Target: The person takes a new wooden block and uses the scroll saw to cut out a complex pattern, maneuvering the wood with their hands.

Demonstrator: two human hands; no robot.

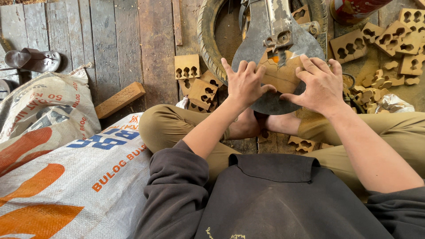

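Both hands are pressing a flat wooden piece (280, 75) against the round metal plate (270, 99) of a cutting machine (276, 26). The left hand (245, 84) and right hand (319, 85) are lying open, fingers spread, on the piece's two sides. Cut-out wooden offcuts (201, 90) are lying on the plank floor (128, 40), beside a woven sack (79, 177).

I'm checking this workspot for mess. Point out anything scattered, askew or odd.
Cut-out wooden pieces lie strewn on the floor right of the metal plate, more piled left beside the tyre. A sandal lies overturned. Both hands press a wooden piece.
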